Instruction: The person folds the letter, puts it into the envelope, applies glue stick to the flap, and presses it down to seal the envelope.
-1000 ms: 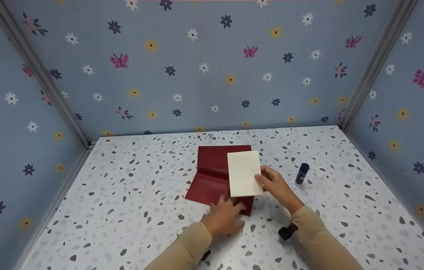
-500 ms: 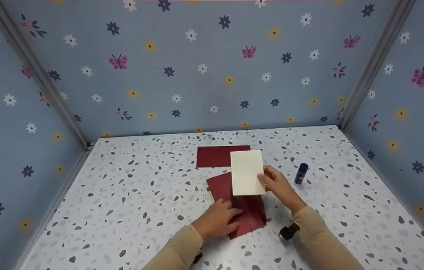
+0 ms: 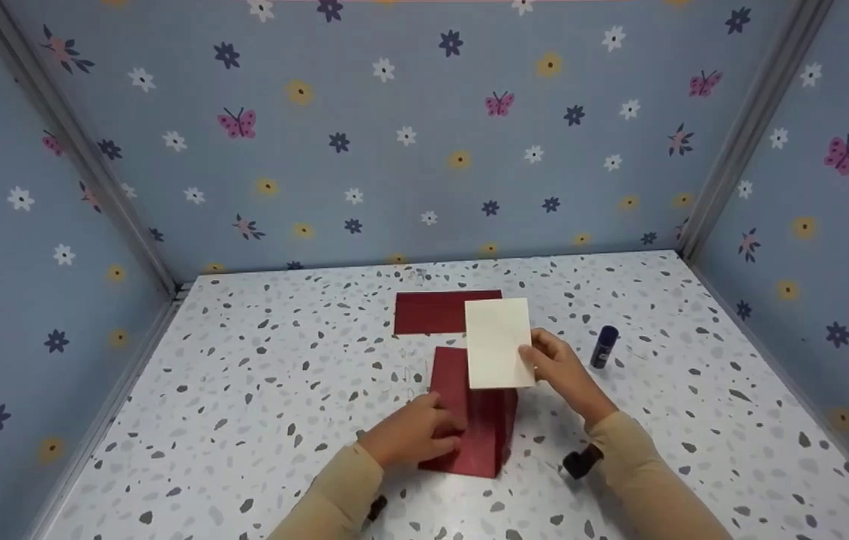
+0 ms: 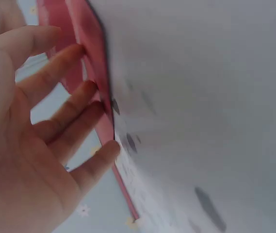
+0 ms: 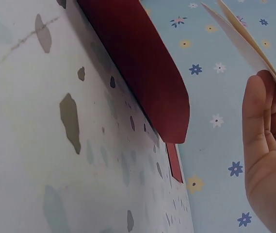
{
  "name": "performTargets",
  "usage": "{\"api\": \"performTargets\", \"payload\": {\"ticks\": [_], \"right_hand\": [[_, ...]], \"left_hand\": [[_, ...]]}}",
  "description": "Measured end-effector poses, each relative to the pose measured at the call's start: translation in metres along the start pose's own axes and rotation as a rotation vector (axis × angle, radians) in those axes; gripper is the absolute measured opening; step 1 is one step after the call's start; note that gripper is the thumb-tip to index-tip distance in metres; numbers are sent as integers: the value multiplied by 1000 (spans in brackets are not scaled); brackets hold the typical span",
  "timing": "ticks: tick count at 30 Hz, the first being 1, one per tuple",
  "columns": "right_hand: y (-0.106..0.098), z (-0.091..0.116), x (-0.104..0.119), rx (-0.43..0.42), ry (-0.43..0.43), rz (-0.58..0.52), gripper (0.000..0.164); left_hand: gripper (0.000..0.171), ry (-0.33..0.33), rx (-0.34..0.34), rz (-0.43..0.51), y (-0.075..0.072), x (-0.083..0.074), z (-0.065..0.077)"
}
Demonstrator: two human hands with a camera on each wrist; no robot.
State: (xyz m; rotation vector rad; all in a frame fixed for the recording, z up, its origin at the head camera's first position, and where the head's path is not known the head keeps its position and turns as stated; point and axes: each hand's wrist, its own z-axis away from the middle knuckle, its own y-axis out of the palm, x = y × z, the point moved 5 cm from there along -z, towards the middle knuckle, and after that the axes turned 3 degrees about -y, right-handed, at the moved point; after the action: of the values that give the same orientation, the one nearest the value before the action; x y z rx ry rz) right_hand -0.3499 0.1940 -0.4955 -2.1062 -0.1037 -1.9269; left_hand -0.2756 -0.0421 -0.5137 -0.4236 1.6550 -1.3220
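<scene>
My right hand (image 3: 561,369) pinches a cream folded card (image 3: 499,343) by its right edge, thumb in front, holding it up over the table. In the right wrist view the card (image 5: 247,41) shows as two leaves slightly apart. Below and left of it lies a dark red folded sheet (image 3: 481,448), creased lengthwise, its right side bent up from the table. My left hand (image 3: 411,431) is at this sheet's left side. Its fingers are extended in the left wrist view, fingertips touching the red sheet (image 4: 96,48). The cream card hides the sheet's far right part.
Farther back lies a dark red rectangular piece (image 3: 428,313), partly behind the card. A small dark blue capped tube (image 3: 604,347) is on the speckled white table (image 3: 259,390) to the right. Patterned blue walls (image 3: 424,180) enclose the back and sides.
The near red sheet has come toward me, away from the back piece, and turned roughly upright in view, its right side now bent up. My left hand has shifted left; the card has moved slightly right.
</scene>
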Motion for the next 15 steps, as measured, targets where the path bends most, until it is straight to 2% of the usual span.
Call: {"api": "performTargets", "payload": {"ticks": [4, 9, 12, 15], "right_hand": [[1, 0, -1, 4, 1, -4, 46], [4, 1, 0, 19, -19, -6, 47], [5, 2, 2, 16, -25, -8, 46], [5, 1, 4, 12, -27, -13, 47]], "left_hand": [[28, -90, -89, 91, -2, 2, -6], [61, -305, -225, 160, -2, 7, -17], [81, -386, -242, 159, -3, 8, -23], [89, -407, -244, 156, -6, 8, -27]]}}
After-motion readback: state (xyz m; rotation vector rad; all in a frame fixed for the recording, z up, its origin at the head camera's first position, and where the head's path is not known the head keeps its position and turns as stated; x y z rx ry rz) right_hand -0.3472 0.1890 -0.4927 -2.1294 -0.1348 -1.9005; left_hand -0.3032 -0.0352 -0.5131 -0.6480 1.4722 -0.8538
